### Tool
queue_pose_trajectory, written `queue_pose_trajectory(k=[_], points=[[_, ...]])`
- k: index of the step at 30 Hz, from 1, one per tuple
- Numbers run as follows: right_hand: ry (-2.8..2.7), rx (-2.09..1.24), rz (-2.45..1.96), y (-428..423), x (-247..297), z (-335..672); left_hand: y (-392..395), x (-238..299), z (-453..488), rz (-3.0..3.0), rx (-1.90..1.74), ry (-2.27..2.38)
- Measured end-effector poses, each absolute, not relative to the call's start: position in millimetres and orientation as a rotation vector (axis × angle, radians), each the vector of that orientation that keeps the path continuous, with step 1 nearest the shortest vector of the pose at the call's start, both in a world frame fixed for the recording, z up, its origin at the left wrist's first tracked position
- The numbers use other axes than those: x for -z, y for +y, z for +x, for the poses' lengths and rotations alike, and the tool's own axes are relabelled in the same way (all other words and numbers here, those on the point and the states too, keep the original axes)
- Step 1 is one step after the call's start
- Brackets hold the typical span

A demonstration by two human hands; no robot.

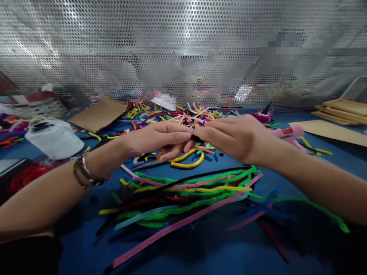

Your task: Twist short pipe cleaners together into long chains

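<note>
My left hand [164, 139] and my right hand [233, 135] meet at mid-view above the blue table. Between their fingertips shows a short bit of black pipe cleaner [196, 138], pinched from both sides; most of it is hidden by the fingers. Just below lie scissors with yellow handles [187, 164], partly behind my left hand. Nearer to me is a loose bundle of long pipe cleaners [183, 191] in green, pink, yellow, black and blue. Behind the hands spreads a heap of short cut pieces [197, 114] in many colours.
A perforated metal panel [143, 46] closes off the back. To the left are a white face mask [54, 139], brown cardboard [100, 112] and red strands [30, 175]. At right stand a pink glue gun [289, 133], a purple-and-black object [263, 114] and stacked tan sheets [342, 110].
</note>
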State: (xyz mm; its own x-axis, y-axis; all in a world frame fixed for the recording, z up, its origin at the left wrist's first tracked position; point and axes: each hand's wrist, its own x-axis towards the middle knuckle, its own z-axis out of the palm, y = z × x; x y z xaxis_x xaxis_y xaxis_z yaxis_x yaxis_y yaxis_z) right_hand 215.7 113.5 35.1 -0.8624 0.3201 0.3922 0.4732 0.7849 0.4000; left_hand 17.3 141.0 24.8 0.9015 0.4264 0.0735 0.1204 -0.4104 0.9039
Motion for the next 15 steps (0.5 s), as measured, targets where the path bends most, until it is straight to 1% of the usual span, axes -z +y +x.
queue_pose_trajectory(k=[1,3,6,8,9,12,13,14,15], points=[[-2.65,0.826,-0.579,113,-36,216,142,-20,19,1.902,-0.366,0.382],[-2.635,0.914,-0.474,112,-37,216,143,-13,23,1.819,-0.376,0.351],[-2.669,0.793,-0.424,114,-37,217,141,-11,27,1.908,-0.379,0.359],[-2.649,0.537,-0.522,115,-35,215,137,-15,27,2.147,-0.444,0.395],[-2.623,0.331,-0.595,115,-34,213,135,-18,26,2.334,-0.519,0.422],[-2.47,-0.43,-0.731,113,-29,206,127,-29,22,3.002,-0.84,0.536],[-2.413,-0.592,-0.744,113,-28,205,125,-32,21,3.158,-0.925,0.59],[-2.367,-0.646,-0.749,113,-27,204,124,-34,20,3.236,-0.98,0.634],[-2.337,-0.577,-0.755,113,-28,204,123,-35,20,3.224,-0.966,0.658]])
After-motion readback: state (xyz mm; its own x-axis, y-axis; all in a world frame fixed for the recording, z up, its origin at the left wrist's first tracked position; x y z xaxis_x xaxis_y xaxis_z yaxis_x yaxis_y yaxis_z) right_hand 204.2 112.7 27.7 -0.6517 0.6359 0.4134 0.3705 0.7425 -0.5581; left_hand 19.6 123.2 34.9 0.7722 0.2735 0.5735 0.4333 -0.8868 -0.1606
